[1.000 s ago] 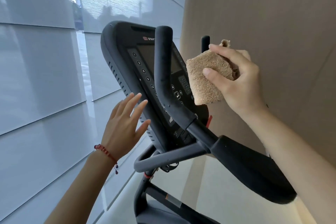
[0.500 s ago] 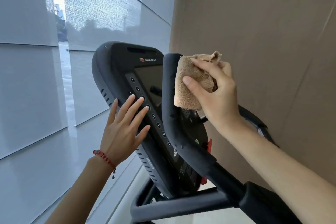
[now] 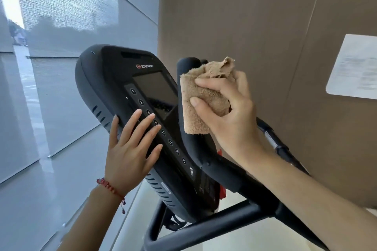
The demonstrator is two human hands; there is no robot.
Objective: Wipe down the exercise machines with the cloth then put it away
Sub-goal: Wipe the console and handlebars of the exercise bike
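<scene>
A black exercise machine console [image 3: 114, 79] with a dark screen and a column of round buttons fills the middle of the view. My right hand [image 3: 232, 116] grips a tan fuzzy cloth [image 3: 195, 106] and presses it against the upper part of the black curved handlebar [image 3: 193, 149] to the right of the screen. My left hand [image 3: 130, 149] lies flat with fingers spread on the console's left edge, its fingertips over the buttons. A red bead bracelet sits on that wrist.
A brown wall [image 3: 244, 16] stands close behind the machine, with a white paper notice [image 3: 355, 67] stuck on it at right. Large grey window panels [image 3: 51, 67] run along the left. A second handlebar [image 3: 279, 144] shows behind my right wrist.
My right hand brought the cloth from the air onto the top of the handlebar. My left hand moved from beside the console onto its button panel. The view tilted upward.
</scene>
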